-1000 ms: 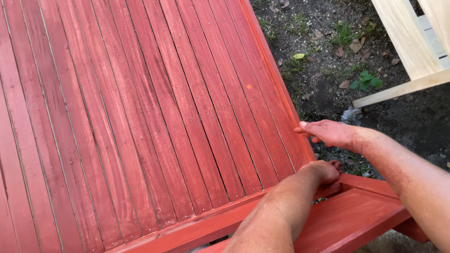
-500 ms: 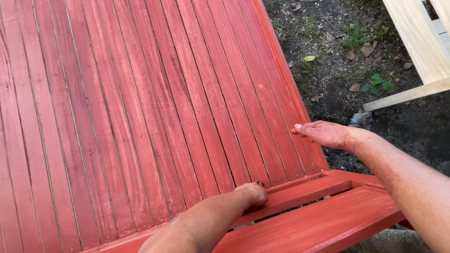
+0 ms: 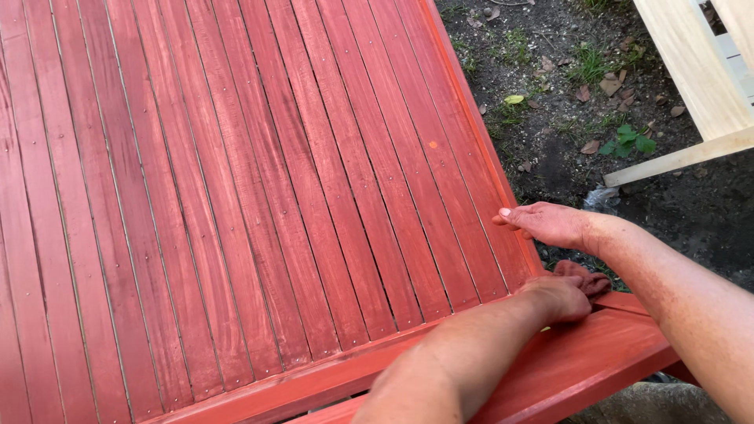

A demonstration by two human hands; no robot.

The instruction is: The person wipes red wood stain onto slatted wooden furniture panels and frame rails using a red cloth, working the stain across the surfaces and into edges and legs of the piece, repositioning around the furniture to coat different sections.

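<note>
A large slatted wooden panel point(image 3: 236, 196) stained red fills the left and middle of the head view. My left hand point(image 3: 559, 297) presses a red-stained rag point(image 3: 585, 275) onto the panel's lower right corner, by the frame rail point(image 3: 581, 361). Just above it, my right hand point(image 3: 548, 224) holds the panel's right edge, thumb on top and fingers over the side. Both forearms carry red stain marks.
Right of the panel is dark bare soil point(image 3: 565, 118) with small weeds and dead leaves. Pale unfinished wooden boards point(image 3: 691, 71) stand at the upper right. A crumpled grey scrap point(image 3: 601, 196) lies on the ground near my right hand.
My left hand with the rag slid left along the bottom rail, then came back right to the corner. My right hand stayed on the panel's edge.
</note>
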